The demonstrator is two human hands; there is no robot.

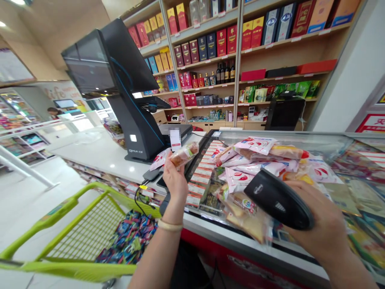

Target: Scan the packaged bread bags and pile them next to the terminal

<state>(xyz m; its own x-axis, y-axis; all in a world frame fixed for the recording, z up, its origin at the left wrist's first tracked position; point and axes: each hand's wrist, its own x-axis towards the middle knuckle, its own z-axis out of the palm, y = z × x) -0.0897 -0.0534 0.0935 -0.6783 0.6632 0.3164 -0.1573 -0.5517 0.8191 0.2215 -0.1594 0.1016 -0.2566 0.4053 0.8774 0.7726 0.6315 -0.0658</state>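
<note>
My left hand (175, 176) is closed round one end of a packaged bread roll (185, 154) in clear wrapping, held over the counter's inner edge. Just left of it lies a pink-and-white packet (159, 159). My right hand (319, 212) grips a black barcode scanner (278, 198), its head turned left toward the bags. Between my hands, pink-and-white bread packets (254, 145) are heaped on the glass counter (319, 136). A clear bag of sliced bread (248, 218) lies at the front of the heap, below the scanner.
A black checkout terminal (138, 128) stands on the white counter (87, 150) at the left. The green shopping cart (78, 224) at lower left holds many small wrapped items (130, 237). Shelves (207, 62) of boxes and bottles fill the back.
</note>
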